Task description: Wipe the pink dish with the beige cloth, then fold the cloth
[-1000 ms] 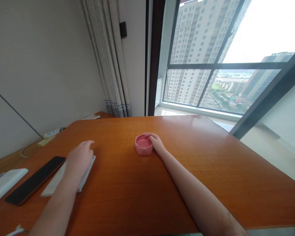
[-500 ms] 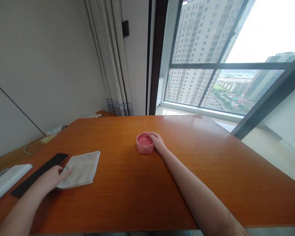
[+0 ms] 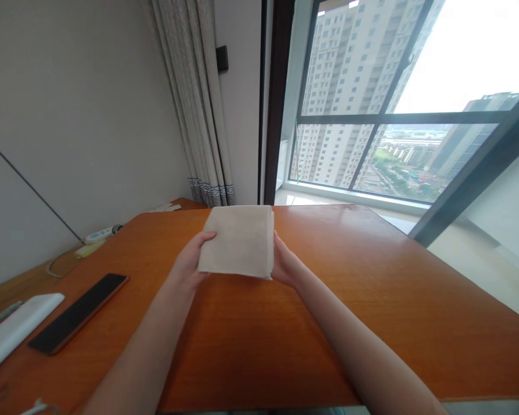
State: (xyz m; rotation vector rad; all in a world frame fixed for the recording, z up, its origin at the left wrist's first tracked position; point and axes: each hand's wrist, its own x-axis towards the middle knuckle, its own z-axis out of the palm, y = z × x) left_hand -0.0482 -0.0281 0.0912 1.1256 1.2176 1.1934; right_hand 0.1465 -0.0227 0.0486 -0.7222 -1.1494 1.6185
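A folded off-white cloth (image 3: 237, 239) is held up over the middle of the wooden table. My left hand (image 3: 191, 259) grips its left side, with the thumb on the front face and the other fingers behind. My right hand (image 3: 288, 264) is at the cloth's right edge, its fingers curled and mostly hidden behind the cloth. Whether it grips the cloth or something behind it cannot be seen. The pink ashtray is out of sight, and the cloth covers the place where it stood.
A black phone (image 3: 80, 313) lies on the table (image 3: 372, 300) at the left, beside a long white object (image 3: 19, 328). A white power strip (image 3: 99, 234) with a cable is near the wall. Part of a white cord (image 3: 41, 407) shows at the bottom left. Curtain and window stand behind.
My left hand has carried the cloth from beside the phone to the middle and raised it in front of my right hand. The pink ashtray, which my right hand was touching, is now hidden.
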